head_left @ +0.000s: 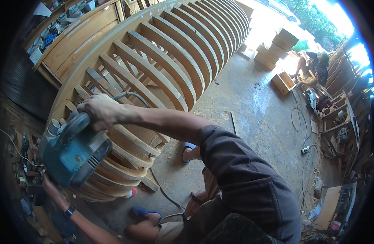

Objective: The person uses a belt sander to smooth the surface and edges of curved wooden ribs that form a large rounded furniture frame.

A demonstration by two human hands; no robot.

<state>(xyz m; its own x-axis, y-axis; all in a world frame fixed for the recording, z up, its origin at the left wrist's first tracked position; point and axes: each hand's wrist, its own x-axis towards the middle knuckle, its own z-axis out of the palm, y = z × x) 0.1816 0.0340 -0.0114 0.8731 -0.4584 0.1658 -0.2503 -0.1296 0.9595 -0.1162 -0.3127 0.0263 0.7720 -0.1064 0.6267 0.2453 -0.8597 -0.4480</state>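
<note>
My right hand [99, 110] is wrapped round the top handle of a teal corded power tool [75, 156], shaped like a belt sander. The tool rests over the near left end of a large wooden frame [162, 77] with a row of curved ribs. A grey cord rises behind my right wrist. My left hand [50, 187] reaches up from below, a dark band on its wrist, to the tool's lower left edge. Its fingers are hidden by the tool, so their grip does not show.
Wooden panels [81, 40] and clutter line the left. Black cables [297, 118] run over the dusty floor [252, 101]. An open wooden box [283, 83] and stacked boxes stand near a crouching person [317, 65]. Lumber [345, 81] leans at right. Blue slippers [148, 212] show below.
</note>
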